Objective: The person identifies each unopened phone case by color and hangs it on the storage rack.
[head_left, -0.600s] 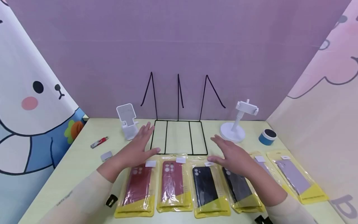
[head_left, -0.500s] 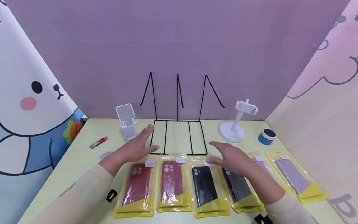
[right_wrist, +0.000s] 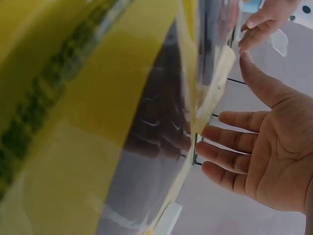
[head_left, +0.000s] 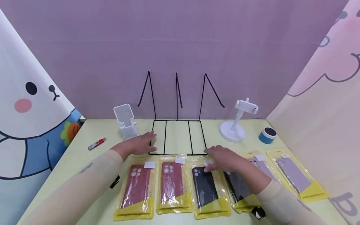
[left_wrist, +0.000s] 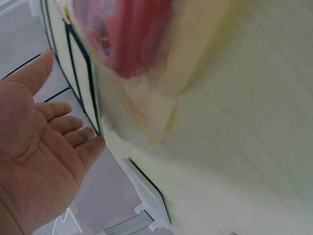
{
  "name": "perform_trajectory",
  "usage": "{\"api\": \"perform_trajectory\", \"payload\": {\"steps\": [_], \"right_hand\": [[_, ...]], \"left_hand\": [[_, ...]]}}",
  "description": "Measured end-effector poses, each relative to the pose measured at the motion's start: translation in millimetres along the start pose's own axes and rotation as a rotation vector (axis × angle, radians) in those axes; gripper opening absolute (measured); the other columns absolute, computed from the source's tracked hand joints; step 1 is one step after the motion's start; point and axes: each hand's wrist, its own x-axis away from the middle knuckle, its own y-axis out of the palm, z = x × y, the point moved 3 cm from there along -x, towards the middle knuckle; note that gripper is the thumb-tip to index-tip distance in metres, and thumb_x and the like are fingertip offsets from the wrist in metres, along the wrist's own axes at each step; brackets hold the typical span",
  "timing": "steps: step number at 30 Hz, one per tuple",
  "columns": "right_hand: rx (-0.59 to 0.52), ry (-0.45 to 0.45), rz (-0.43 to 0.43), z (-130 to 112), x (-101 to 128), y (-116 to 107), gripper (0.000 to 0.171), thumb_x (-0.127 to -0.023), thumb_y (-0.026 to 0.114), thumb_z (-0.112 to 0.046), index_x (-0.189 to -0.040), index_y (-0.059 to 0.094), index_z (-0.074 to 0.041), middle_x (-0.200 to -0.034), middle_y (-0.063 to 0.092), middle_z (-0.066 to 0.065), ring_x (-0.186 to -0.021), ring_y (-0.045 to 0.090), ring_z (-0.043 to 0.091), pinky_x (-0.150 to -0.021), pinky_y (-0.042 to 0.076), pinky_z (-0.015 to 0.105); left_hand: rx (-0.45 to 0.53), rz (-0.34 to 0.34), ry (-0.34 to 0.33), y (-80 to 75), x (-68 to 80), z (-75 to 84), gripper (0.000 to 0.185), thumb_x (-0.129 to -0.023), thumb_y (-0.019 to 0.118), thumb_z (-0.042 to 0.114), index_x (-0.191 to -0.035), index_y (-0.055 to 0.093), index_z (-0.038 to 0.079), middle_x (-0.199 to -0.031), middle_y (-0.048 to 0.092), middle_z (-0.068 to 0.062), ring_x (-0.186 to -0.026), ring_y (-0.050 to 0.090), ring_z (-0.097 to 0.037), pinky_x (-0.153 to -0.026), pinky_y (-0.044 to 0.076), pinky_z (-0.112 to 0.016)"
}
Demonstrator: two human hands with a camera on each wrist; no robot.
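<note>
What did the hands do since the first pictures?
Both hands sank toward the table. The left hand dropped beside the black wire rack; the right hand came down over the top of the black phone case packet. Neither took hold of anything. The packets, rack and stands stayed put.

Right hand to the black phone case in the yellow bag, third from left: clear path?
Probably yes. The right hand hovers open at the top edge of the black phone case in its yellow bag, and nothing lies between them; the neighbouring bags sit alongside.
</note>
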Motion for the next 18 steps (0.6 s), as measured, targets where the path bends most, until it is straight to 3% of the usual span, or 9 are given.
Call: {"api": "perform_trajectory", "payload": {"steps": [7, 18], "right_hand": [[0.126, -0.03, 0.0, -2, -13, 5, 0.071, -0.081, 0.075, -0.053, -0.136, 0.057, -0.012, -0.132, 0.059, 0.009, -0.122, 0.051, 0.03, -0.098, 0.047, 0.049], [0.069, -0.033, 0.009, -4, -18, 5, 0.035, -0.083, 0.077, -0.039, -0.106, 0.071, -0.014, -0.104, 0.067, 0.0, -0.1, 0.055, 0.022, -0.085, 0.05, 0.041]], "left_hand": [[-0.092, -0.065, -0.007, 4.6, -5.5, -4.8, 0.079, -0.099, 0.056, 0.04, -0.156, 0.017, 0.001, -0.163, 0.007, -0.021, -0.15, 0.011, -0.039, -0.122, 0.017, -0.052], [-0.09, -0.088, -0.061, 2.4, -1.9, -10.3, 0.086, -0.096, 0.059, 0.046, -0.157, 0.016, 0.004, -0.164, 0.007, -0.02, -0.15, 0.012, -0.039, -0.122, 0.017, -0.052]]}}
